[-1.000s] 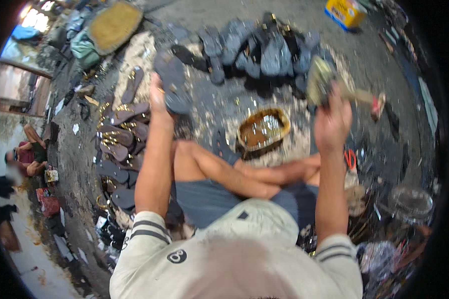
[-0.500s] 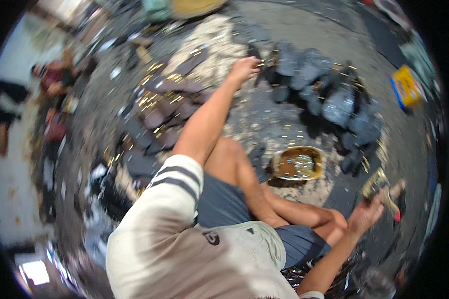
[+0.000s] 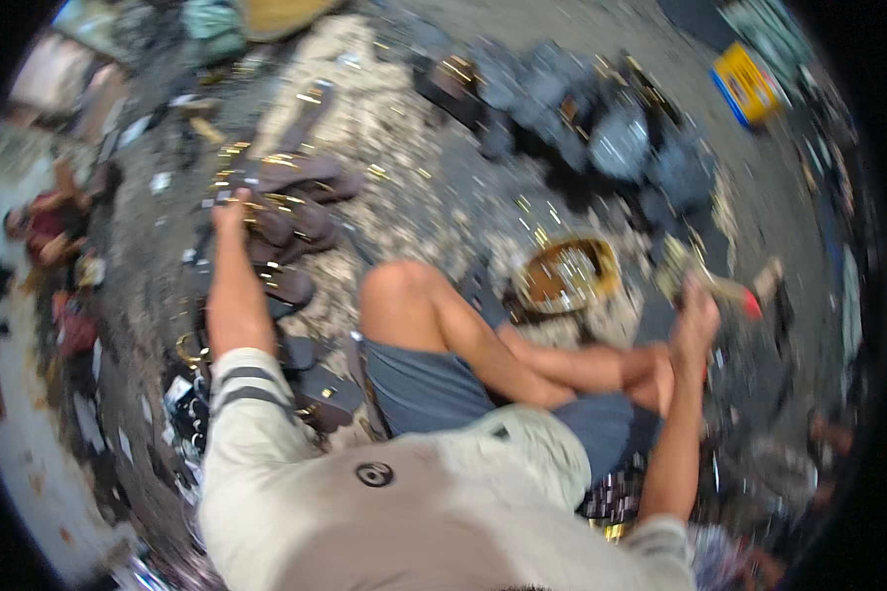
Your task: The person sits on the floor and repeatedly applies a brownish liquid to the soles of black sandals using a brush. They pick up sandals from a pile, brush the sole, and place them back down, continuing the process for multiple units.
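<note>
My left arm reaches to the far left, where my left hand [image 3: 231, 207] is at the edge of a heap of brown sandals [image 3: 301, 222] with shiny gold-coloured trim. Blur smears its fingers, so I cannot tell whether they grip a sandal. To the right, my right hand [image 3: 697, 307] is closed round a brush [image 3: 727, 288] with a pale handle and red tip; its yellowish head is blurred. Left of that hand stands a tub [image 3: 528, 286] with a yellowish rim and brown contents. Dark soles or sandals [image 3: 621, 138] with a glossy sheen lie in a curved group beyond the tub.
A yellow and blue box [image 3: 746, 84] stands at the far right beside greenish cloth [image 3: 774, 39]. Pale, stained sheeting [image 3: 340, 59] covers part of the floor. My crossed legs [image 3: 453, 330] are between the sandals and the tub. Another person [image 3: 49, 222] sits at the far left.
My left hand has swung left from beside the dark soles to the brown sandals. My right hand still holds the brush. The whole view has shifted.
</note>
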The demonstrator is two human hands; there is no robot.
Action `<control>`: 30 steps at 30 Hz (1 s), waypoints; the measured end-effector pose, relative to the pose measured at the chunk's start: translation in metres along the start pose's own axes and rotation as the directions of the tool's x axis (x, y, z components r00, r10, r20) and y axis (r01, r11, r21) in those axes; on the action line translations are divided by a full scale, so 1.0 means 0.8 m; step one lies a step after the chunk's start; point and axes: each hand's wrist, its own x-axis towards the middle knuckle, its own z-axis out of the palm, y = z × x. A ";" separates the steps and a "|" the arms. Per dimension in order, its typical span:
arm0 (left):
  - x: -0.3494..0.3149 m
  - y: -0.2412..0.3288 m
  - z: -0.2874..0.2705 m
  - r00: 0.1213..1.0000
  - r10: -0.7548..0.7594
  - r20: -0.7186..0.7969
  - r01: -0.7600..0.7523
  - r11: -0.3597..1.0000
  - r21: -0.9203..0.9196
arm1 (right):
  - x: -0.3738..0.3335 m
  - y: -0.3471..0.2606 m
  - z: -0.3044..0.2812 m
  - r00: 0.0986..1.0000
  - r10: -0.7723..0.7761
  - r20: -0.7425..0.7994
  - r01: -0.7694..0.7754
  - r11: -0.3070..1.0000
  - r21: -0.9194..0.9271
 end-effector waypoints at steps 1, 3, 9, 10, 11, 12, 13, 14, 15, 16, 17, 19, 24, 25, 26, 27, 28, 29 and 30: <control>0.006 -0.011 -0.018 0.992 0.005 0.125 -0.013 0.998 0.065 | 0.002 -0.016 0.025 0.998 -0.031 0.047 0.037 0.992 -0.124; 0.035 -0.047 -0.077 0.985 0.173 -0.007 -0.158 0.913 0.377 | 0.010 -0.025 0.084 0.962 -0.074 0.262 0.130 0.970 -0.205; -0.087 -0.035 -0.127 0.956 0.121 0.267 -0.188 0.951 0.243 | 0.005 0.015 0.159 0.793 -0.229 0.564 0.545 0.681 -0.489; -0.108 -0.039 -0.151 0.932 0.260 0.253 -0.319 0.919 0.231 | 0.007 0.023 0.171 0.762 -0.311 0.568 0.612 0.632 -0.475; -0.111 -0.045 -0.177 0.912 0.367 0.186 -0.406 0.872 0.273 | 0.013 0.033 0.181 0.728 -0.394 0.560 0.671 0.577 -0.465; -0.113 -0.053 -0.200 0.874 0.470 0.126 -0.484 0.814 0.321 | 0.019 0.041 0.187 0.720 -0.383 0.578 0.682 0.542 -0.491; -0.162 -0.029 -0.192 0.898 0.415 0.148 -0.440 0.857 0.267 | 0.023 0.053 0.179 0.733 -0.345 0.586 0.673 0.493 -0.551; -0.202 -0.006 -0.203 0.859 0.503 0.094 -0.504 0.800 0.325 | 0.024 0.057 0.177 0.731 -0.323 0.601 0.678 0.447 -0.584; -0.228 -0.001 -0.222 0.816 0.577 0.043 -0.570 0.788 0.232 | 0.023 0.042 0.175 0.772 -0.389 0.503 0.625 0.607 -0.490; -0.285 0.030 -0.234 0.899 0.433 0.072 -0.439 0.885 0.156 | 0.020 0.014 0.165 0.812 -0.425 0.400 0.567 0.736 -0.369; -0.328 0.051 -0.227 0.862 0.504 0.053 -0.507 0.857 0.088 | 0.015 -0.003 0.152 0.859 -0.425 0.284 0.492 0.840 -0.230; -0.398 0.085 -0.196 0.765 0.644 0.007 -0.642 0.764 -0.070 | 0.010 -0.024 0.113 0.898 -0.384 0.217 0.356 0.921 0.156; -0.508 0.083 -0.122 0.662 0.622 0.418 -0.647 0.756 -0.101 | 0.000 0.008 0.011 0.880 -0.129 0.457 0.464 0.439 -0.770; -0.513 0.071 -0.116 0.642 0.586 0.494 -0.639 0.765 -0.078 | -0.008 -0.019 0.003 0.923 -0.190 0.335 0.385 0.446 -0.808; -0.534 0.082 -0.106 0.556 0.715 0.424 -0.789 0.614 -0.001 | -0.016 -0.051 -0.004 0.946 -0.240 0.219 0.310 0.462 -0.831; -0.560 0.092 -0.100 0.438 0.807 0.396 -0.893 0.439 0.094 | -0.012 -0.056 -0.012 0.947 -0.292 0.130 0.313 0.765 -0.562; -0.569 0.097 -0.098 0.415 0.805 0.424 -0.903 0.423 0.079 | -0.012 -0.059 -0.018 0.956 -0.291 0.027 0.291 0.937 -0.195; -0.570 0.106 -0.095 0.395 0.819 0.416 -0.911 0.406 0.065 | -0.024 -0.097 -0.018 0.943 -0.334 -0.015 0.328 0.933 -0.149; -0.567 0.107 -0.096 0.400 0.797 0.454 -0.914 0.383 0.133 | -0.027 -0.103 -0.018 0.940 -0.332 -0.084 0.338 0.939 0.069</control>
